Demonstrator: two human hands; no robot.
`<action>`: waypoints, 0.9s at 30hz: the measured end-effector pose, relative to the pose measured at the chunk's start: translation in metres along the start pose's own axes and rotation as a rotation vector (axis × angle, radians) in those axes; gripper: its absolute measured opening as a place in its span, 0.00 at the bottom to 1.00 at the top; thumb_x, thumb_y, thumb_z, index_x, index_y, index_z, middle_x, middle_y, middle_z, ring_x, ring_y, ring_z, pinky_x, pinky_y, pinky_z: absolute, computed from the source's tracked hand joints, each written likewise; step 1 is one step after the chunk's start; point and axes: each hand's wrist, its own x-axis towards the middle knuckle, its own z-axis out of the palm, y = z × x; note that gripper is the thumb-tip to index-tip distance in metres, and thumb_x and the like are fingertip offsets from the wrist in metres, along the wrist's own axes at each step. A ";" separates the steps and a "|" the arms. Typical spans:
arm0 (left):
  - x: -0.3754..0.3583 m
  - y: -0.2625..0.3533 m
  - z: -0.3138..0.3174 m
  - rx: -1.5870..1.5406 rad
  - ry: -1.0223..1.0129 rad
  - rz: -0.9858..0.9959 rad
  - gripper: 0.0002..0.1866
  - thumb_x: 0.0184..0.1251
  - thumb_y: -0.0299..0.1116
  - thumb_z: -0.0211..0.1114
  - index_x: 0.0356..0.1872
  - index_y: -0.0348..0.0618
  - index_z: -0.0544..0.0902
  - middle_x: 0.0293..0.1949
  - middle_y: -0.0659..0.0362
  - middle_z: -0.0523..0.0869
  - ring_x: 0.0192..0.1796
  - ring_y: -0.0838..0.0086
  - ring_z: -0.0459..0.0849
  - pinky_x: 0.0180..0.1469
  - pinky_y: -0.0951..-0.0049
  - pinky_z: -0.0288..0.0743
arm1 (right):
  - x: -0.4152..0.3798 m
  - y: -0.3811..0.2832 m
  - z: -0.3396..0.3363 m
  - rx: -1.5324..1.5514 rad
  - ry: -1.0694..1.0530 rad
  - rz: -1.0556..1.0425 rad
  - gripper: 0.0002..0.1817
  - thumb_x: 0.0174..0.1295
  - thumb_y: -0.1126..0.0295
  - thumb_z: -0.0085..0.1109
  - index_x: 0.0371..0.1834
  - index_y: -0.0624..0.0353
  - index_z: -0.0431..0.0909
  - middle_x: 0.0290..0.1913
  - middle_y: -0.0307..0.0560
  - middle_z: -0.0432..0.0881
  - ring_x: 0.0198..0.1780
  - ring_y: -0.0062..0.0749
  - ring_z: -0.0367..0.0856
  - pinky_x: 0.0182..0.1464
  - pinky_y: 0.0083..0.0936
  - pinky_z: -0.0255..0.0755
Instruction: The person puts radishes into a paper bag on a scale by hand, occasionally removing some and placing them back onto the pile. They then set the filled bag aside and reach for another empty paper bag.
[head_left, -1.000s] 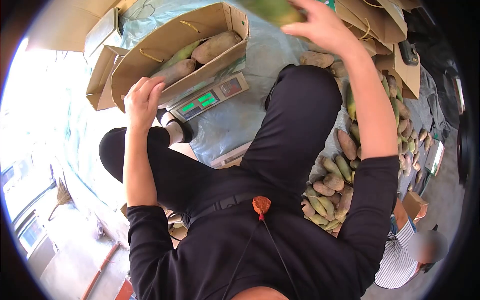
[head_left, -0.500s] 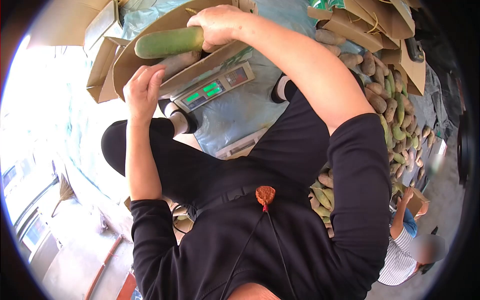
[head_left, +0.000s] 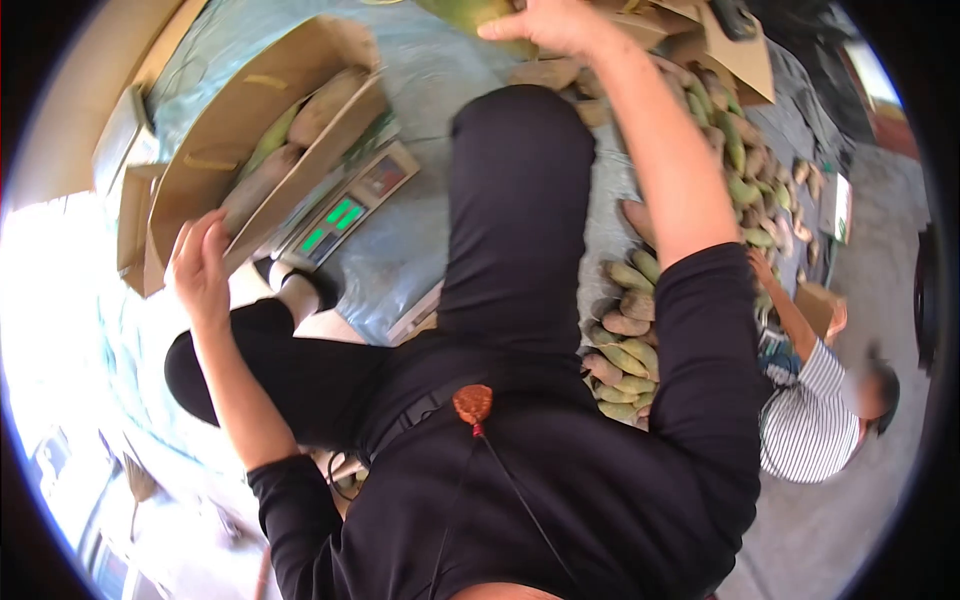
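A green radish point(head_left: 462, 14) is in my right hand point(head_left: 545, 25) at the top edge, partly cut off by the frame; fingers and thumb close on it. An open cardboard box point(head_left: 222, 110) stands tilted at the upper left. Inside it lie brownish, soil-covered radishes point(head_left: 262, 185) and a paler green one point(head_left: 272, 140). My left hand point(head_left: 200, 268) is at the near corner of the box, its fingers bent against the wall beside a radish end. Under the box shows a weighing scale point(head_left: 335, 222) with lit green digits.
Many radishes point(head_left: 630, 350) lie heaped along my right side, on and beside plastic sheeting point(head_left: 425, 130). More cardboard boxes point(head_left: 735, 60) stand at the upper right. Another person point(head_left: 815, 420) in a striped shirt works at the right, near a small carton point(head_left: 820, 308). A broom point(head_left: 138, 485) is at the lower left.
My right hand has moved right and away from the box with the green radish. My left hand stays at the box's near corner. The view has shifted, and my right knee now shows.
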 end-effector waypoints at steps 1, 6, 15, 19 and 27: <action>0.000 0.000 0.000 0.019 -0.006 -0.001 0.08 0.65 0.25 0.56 0.37 0.36 0.83 0.27 0.59 0.80 0.29 0.79 0.79 0.33 0.80 0.73 | -0.010 0.044 -0.005 0.104 0.056 0.035 0.27 0.48 0.70 0.67 0.55 0.59 0.73 0.47 0.44 0.80 0.47 0.30 0.78 0.49 0.28 0.72; 0.001 0.001 0.002 0.062 -0.059 0.058 0.09 0.68 0.26 0.53 0.40 0.35 0.82 0.28 0.58 0.80 0.31 0.77 0.79 0.35 0.80 0.75 | -0.127 0.142 0.024 0.321 0.295 0.599 0.20 0.51 0.64 0.67 0.48 0.53 0.77 0.41 0.39 0.81 0.41 0.26 0.79 0.42 0.28 0.73; 0.001 0.001 0.014 0.183 -0.111 0.080 0.12 0.70 0.32 0.54 0.40 0.35 0.82 0.25 0.60 0.77 0.28 0.78 0.75 0.33 0.79 0.71 | -0.315 0.276 0.159 0.961 0.712 1.369 0.17 0.50 0.68 0.69 0.43 0.61 0.78 0.41 0.46 0.81 0.39 0.34 0.80 0.38 0.36 0.75; 0.000 -0.010 0.018 0.227 -0.124 0.093 0.12 0.70 0.34 0.54 0.40 0.36 0.82 0.26 0.60 0.77 0.27 0.78 0.75 0.33 0.79 0.71 | -0.336 0.287 0.162 0.973 0.776 1.374 0.15 0.51 0.70 0.68 0.42 0.61 0.78 0.41 0.46 0.81 0.39 0.38 0.80 0.39 0.39 0.74; 0.000 -0.013 0.019 0.218 -0.108 0.093 0.12 0.70 0.34 0.54 0.40 0.37 0.82 0.26 0.60 0.77 0.27 0.78 0.75 0.32 0.79 0.71 | -0.330 0.333 0.141 -0.220 0.860 1.247 0.12 0.53 0.68 0.57 0.34 0.67 0.81 0.32 0.56 0.82 0.37 0.40 0.81 0.43 0.32 0.74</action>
